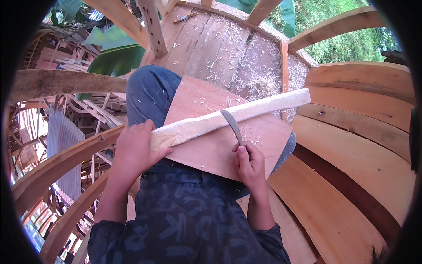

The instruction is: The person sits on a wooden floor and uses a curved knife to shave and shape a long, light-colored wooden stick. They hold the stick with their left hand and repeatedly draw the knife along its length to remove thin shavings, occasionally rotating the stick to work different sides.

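Note:
A long pale strip of wood [259, 107] lies slantwise over a flat wooden board [206, 154], which rests across my lap. My left hand [138, 145] grips the strip's near left end, its thumb along the side facing me. In my right hand [250, 163] is a knife [233, 126] with a curved grey blade; its handle is hidden in my closed fingers. The blade's tip touches or lies just over the strip's near edge, around its middle; I cannot tell which. The strip's far right end sticks out past the board. A few thin shavings lie on the board.
Beyond my knees, a plank floor [198, 53] is strewn with wood shavings [259, 79]. A small yellowish stick-like object [186, 17] lies at its far end. Curved wooden ribs [70, 83] rise on the left, and wide planks [351, 141] form the right side. Stacked timber and corrugated sheet [66, 149] show outside.

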Demonstrator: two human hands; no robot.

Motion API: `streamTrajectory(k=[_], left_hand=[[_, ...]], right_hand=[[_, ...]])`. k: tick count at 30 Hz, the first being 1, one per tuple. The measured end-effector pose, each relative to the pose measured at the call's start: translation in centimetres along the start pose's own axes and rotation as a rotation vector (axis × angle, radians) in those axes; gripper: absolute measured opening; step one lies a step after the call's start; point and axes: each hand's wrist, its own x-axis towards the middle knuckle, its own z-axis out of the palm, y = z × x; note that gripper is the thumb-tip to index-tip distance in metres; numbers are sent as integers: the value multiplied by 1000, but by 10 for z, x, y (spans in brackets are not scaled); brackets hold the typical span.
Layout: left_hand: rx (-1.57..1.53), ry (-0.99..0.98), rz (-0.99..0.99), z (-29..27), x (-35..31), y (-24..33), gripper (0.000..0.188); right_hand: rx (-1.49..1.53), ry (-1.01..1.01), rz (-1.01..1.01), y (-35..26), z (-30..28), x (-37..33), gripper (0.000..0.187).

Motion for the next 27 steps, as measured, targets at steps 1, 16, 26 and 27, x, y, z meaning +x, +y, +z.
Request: streamTrajectory(k=[1, 16, 26, 27], left_hand=[[-23, -16, 3, -1, -1, 0, 65], [-610, -303, 133, 28, -4, 15, 58], [-798, -421, 137, 31, -1, 14, 54], [-802, -421, 134, 31, -1, 14, 54]], right_hand=[[-31, 21, -11, -4, 1, 0, 24], [-610, 19, -70, -20, 5, -21, 34], [-655, -6, -103, -23, 12, -25, 37], [-667, 4, -110, -21, 13, -24, 38]])
